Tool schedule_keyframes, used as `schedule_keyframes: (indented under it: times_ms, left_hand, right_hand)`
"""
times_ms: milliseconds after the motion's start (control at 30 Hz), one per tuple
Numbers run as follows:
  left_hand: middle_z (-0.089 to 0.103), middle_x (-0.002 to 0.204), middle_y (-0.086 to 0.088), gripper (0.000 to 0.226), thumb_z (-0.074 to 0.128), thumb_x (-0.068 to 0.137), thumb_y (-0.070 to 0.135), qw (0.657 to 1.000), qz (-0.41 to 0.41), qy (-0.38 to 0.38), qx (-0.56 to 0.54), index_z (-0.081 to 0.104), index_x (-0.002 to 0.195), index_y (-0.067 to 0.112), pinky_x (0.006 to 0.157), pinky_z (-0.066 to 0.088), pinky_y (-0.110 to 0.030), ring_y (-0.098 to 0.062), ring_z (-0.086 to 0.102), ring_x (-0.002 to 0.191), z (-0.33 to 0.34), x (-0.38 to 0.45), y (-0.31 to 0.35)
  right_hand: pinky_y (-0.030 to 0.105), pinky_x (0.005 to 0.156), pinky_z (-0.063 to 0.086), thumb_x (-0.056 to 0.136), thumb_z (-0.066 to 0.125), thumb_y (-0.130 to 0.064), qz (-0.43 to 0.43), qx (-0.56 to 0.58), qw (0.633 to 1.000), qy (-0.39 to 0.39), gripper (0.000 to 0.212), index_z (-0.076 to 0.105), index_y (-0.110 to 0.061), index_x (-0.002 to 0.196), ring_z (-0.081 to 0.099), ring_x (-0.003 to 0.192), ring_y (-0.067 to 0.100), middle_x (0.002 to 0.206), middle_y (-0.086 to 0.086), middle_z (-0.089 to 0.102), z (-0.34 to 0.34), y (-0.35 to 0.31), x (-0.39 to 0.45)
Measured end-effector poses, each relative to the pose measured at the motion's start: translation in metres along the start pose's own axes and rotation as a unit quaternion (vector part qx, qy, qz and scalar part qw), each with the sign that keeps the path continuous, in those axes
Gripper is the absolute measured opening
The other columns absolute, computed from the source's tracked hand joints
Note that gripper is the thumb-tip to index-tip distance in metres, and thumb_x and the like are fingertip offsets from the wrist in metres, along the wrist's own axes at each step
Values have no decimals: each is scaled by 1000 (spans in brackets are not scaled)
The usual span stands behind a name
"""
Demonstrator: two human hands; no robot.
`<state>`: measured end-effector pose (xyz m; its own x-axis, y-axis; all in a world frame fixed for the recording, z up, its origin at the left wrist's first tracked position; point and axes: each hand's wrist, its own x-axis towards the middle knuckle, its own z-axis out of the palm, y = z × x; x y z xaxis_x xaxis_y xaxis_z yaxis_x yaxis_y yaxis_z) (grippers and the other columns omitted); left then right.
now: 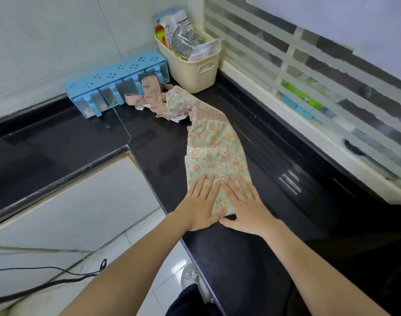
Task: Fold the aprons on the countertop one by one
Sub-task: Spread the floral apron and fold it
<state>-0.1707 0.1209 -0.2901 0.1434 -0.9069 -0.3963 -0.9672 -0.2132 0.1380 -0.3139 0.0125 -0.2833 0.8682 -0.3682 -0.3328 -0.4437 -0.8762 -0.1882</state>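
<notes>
Green floral cotton apron (214,153), folded into a long strip, lies on the black stone countertop (236,258). I have my left hand (200,205) and right hand (246,207) pressed flat, fingers straight, side by side on its near end.

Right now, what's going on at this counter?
A person is folding a floral apron on the black countertop. Both hands lie flat, fingers straight, pressing its near end: the left hand on the left side, the right hand beside it. The apron already lies as a long narrow strip, running away from the person. Its pink dotted straps lie bunched at the far end, beside a blue spice rack and a cream basket of packets.
</notes>
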Motion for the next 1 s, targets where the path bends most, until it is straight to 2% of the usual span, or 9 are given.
schedule_keyframes:
  times_ms: [133,267,400,467,567,633,700,867,1000]
  left_hand:
    - [-32,150,-15,86,17,88,68,999,-7,-7,34,-24,144,16,116,-15,-41,-30,-28,140,-2,-14,-5]
    - [-20,154,-17,86,45,92,42,999,15,-23,21,-14,149,15,118,-10,-38,-29,-19,143,-13,-21,-13]
    - [24,155,-4,75,59,84,23,990,7,0,-142,22,149,21,114,15,-25,-21,21,143,-26,-32,-31]
    - [55,132,4,57,63,79,19,966,-54,27,-250,49,135,26,100,37,-20,-18,50,123,-33,-35,-45]
    - [65,91,12,20,68,79,20,939,-86,41,-330,66,97,27,73,41,-9,-12,60,93,-40,-35,-61]
    - [65,86,11,15,73,80,26,918,-83,45,-386,63,90,30,72,43,-12,-11,59,87,-45,-34,-66]
    - [68,98,5,20,71,82,32,906,-87,40,-413,66,100,26,80,46,-22,-13,61,94,-47,-33,-68]
    - [66,99,3,33,58,89,44,929,-132,76,-337,60,106,15,77,44,-30,-20,60,94,-41,-28,-59]
    - [66,104,-2,37,57,88,48,924,-184,72,-328,57,101,14,83,48,-38,-24,61,98,-32,-23,-60]
  right_hand:
    - [54,116,-2,81,39,-69,18,-6,999,-28,98,-15,-25,149,-23,143,22,152,-11,-30,-7,-5,1]
    - [48,113,20,87,55,-34,19,-18,999,-36,91,-9,-24,151,-5,145,25,157,-7,-17,-22,-11,-5]
    - [33,94,45,85,59,-23,83,109,991,-1,57,40,-20,139,44,125,20,140,-1,46,-36,-16,-17]
    - [32,87,49,81,67,-29,162,286,944,-4,37,62,-14,115,61,103,18,112,1,66,-40,-15,-22]
    - [31,82,54,71,79,-22,232,527,817,5,28,72,-14,96,65,93,15,99,2,72,-35,-17,-29]
    - [34,84,53,73,77,-16,249,601,758,39,13,72,-21,84,63,98,15,96,-5,71,-31,-22,-31]
    - [33,83,53,80,70,-17,266,617,737,69,9,69,-25,77,61,98,14,96,-9,69,-26,-28,-27]
    - [34,64,52,95,49,-35,350,495,786,120,30,66,-11,87,55,69,17,87,3,61,-18,-38,-14]
    - [40,81,46,101,31,-39,377,303,867,122,44,61,-6,96,59,95,34,96,12,62,-17,-48,-1]
